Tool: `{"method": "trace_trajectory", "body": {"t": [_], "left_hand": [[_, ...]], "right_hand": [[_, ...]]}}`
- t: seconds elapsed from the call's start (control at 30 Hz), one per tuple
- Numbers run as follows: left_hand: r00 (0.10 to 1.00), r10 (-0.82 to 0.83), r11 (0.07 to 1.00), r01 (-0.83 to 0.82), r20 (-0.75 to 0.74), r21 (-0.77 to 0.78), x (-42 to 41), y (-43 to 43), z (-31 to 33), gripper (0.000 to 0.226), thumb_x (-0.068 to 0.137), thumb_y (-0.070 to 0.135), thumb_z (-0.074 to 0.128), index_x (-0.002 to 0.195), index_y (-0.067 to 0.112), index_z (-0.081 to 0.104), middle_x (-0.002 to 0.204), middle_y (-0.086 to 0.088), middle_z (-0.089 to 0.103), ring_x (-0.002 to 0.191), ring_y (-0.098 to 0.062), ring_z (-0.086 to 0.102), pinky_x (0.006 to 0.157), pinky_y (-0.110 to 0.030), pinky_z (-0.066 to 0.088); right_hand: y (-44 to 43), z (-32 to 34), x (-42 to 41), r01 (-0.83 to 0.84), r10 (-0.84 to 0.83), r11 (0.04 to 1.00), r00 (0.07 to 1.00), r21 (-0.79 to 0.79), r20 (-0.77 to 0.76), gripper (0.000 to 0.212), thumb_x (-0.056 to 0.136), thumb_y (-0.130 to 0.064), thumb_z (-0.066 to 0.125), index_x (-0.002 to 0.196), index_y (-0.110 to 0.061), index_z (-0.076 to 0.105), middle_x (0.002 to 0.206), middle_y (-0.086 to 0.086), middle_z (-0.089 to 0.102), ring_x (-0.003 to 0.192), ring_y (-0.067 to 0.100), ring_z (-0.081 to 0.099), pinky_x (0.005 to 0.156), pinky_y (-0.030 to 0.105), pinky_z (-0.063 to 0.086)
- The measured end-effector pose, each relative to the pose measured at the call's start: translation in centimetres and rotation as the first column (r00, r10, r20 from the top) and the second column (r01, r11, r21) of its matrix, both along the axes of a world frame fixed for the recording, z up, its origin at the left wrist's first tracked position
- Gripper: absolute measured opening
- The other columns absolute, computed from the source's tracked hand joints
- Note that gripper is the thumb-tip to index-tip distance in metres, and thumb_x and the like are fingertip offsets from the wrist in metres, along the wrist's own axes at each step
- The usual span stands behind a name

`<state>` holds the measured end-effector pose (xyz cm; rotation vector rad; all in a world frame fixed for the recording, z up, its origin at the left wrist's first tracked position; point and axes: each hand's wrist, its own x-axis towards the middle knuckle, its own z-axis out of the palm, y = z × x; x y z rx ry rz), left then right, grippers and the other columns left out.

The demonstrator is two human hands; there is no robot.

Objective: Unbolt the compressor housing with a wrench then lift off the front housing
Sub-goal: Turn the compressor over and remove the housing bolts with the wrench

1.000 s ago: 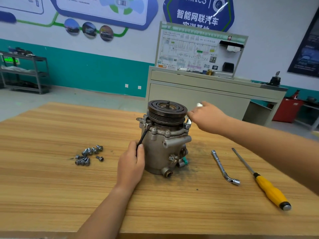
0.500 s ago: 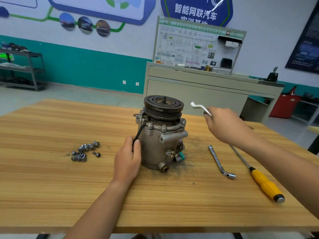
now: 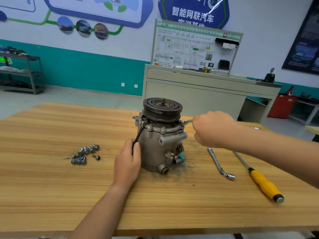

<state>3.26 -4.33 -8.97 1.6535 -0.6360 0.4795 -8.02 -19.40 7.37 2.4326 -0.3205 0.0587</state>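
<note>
The grey compressor (image 3: 155, 149) stands upright on the wooden table (image 3: 51, 187), its dark pulley (image 3: 162, 107) on top. Bolts (image 3: 163, 130) sit along the flange under the pulley. My left hand (image 3: 126, 163) rests against the compressor's left side, fingers curled round a thin black rod (image 3: 139, 134) that runs up to the flange. My right hand (image 3: 213, 129) grips a silver wrench (image 3: 186, 121) whose head sits at the flange's right edge.
A pile of several loose bolts (image 3: 85, 153) lies left of the compressor. To its right lie an L-shaped socket wrench (image 3: 220, 163) and a yellow-handled screwdriver (image 3: 264, 184). A grey cabinet (image 3: 198, 97) with a display board stands behind the table.
My right hand lifted the wrench away from the flange half a second ago, then brought it back down onto the flange's right edge. My left hand stayed on the rod.
</note>
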Motion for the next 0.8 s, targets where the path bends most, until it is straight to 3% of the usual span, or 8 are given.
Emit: {"method": "trace_trajectory", "body": {"t": [0.2, 0.3, 0.4, 0.5, 0.57, 0.63, 0.73, 0.8], "left_hand": [[1.000, -0.001, 1.000, 0.001, -0.001, 0.007, 0.2, -0.2, -0.1, 0.026, 0.087, 0.033, 0.036, 0.087, 0.013, 0.053, 0.064, 0.007, 0.052, 0.065, -0.026, 0.054, 0.062, -0.043, 0.041], [1.000, -0.011, 1.000, 0.011, -0.001, 0.006, 0.2, -0.2, -0.1, 0.023, 0.088, 0.033, 0.036, 0.085, 0.016, 0.051, 0.062, 0.008, 0.051, 0.059, -0.019, 0.049, 0.060, -0.042, 0.039], [1.000, -0.016, 1.000, 0.016, -0.006, 0.009, 0.3, -0.2, -0.1, 0.024, 0.088, 0.033, 0.036, 0.086, 0.015, 0.051, 0.062, 0.007, 0.052, 0.059, -0.019, 0.050, 0.060, -0.043, 0.040], [1.000, -0.019, 1.000, 0.019, -0.009, 0.000, 0.3, -0.2, -0.2, 0.021, 0.088, 0.033, 0.036, 0.084, 0.018, 0.050, 0.061, 0.006, 0.052, 0.058, -0.015, 0.050, 0.059, -0.043, 0.040], [1.000, -0.025, 1.000, 0.025, -0.010, -0.001, 0.3, -0.3, -0.2, 0.019, 0.088, 0.032, 0.036, 0.082, 0.019, 0.049, 0.060, 0.008, 0.050, 0.057, -0.012, 0.048, 0.059, -0.043, 0.040], [1.000, -0.027, 1.000, 0.027, -0.009, -0.006, 0.4, -0.3, -0.2, 0.019, 0.088, 0.032, 0.036, 0.082, 0.019, 0.048, 0.060, 0.009, 0.049, 0.057, -0.014, 0.047, 0.059, -0.042, 0.039], [1.000, -0.021, 1.000, 0.021, -0.006, -0.006, 0.3, -0.3, -0.2, 0.014, 0.088, 0.031, 0.037, 0.076, 0.026, 0.043, 0.060, 0.010, 0.048, 0.056, -0.009, 0.046, 0.058, -0.040, 0.037], [1.000, -0.019, 1.000, 0.019, -0.007, -0.005, 0.2, -0.2, -0.2, 0.015, 0.088, 0.031, 0.037, 0.074, 0.028, 0.041, 0.059, 0.009, 0.047, 0.055, -0.010, 0.044, 0.058, -0.040, 0.036]], "right_hand": [[-3.4, 1.5, 1.4, -0.086, 0.061, 0.980, 0.988, -0.178, -0.142, 0.014, 0.092, -0.007, 0.040, 0.098, -0.011, 0.052, 0.061, -0.004, 0.038, 0.052, 0.013, 0.040, 0.045, 0.023, 0.028], [-4.7, 0.5, 3.9, -0.152, 0.147, 0.981, 0.988, -0.117, -0.050, 0.020, 0.093, -0.004, 0.042, 0.110, -0.009, 0.051, 0.086, 0.003, 0.057, 0.077, 0.021, 0.057, 0.060, 0.028, 0.041], [-5.9, -1.4, 5.9, -0.302, 0.302, 0.953, 0.942, -0.020, 0.149, 0.030, 0.094, -0.002, 0.037, 0.123, -0.006, 0.046, 0.111, 0.010, 0.059, 0.099, 0.025, 0.056, 0.074, 0.028, 0.039], [-6.1, -2.1, 5.8, -0.350, 0.284, 0.930, 0.879, 0.111, 0.383, 0.030, 0.096, -0.006, 0.036, 0.124, -0.004, 0.049, 0.113, 0.015, 0.060, 0.101, 0.029, 0.056, 0.085, 0.032, 0.036], [-6.0, -1.5, 4.5, -0.408, 0.085, 0.863, 0.697, 0.297, 0.712, 0.027, 0.099, -0.015, 0.036, 0.117, -0.003, 0.052, 0.089, 0.015, 0.063, 0.079, 0.030, 0.058, 0.068, 0.039, 0.038], [-5.6, -0.4, 2.9, -0.527, -0.185, 0.696, 0.524, 0.488, 0.831, 0.027, 0.100, -0.023, 0.032, 0.107, -0.005, 0.052, 0.070, 0.004, 0.052, 0.062, 0.023, 0.049, 0.058, 0.039, 0.039], [-4.0, 0.4, 0.7, -0.277, -0.191, 0.754, 0.775, 0.596, 0.602, 0.020, 0.100, -0.025, 0.033, 0.093, -0.014, 0.049, 0.067, 0.000, 0.047, 0.056, 0.015, 0.043, 0.047, 0.030, 0.031], [-2.6, -0.3, -0.4, -0.076, -0.138, 0.878, 0.905, 0.473, 0.403, 0.017, 0.099, -0.021, 0.035, 0.089, -0.016, 0.048, 0.066, -0.001, 0.046, 0.057, 0.014, 0.045, 0.045, 0.028, 0.029]]}}
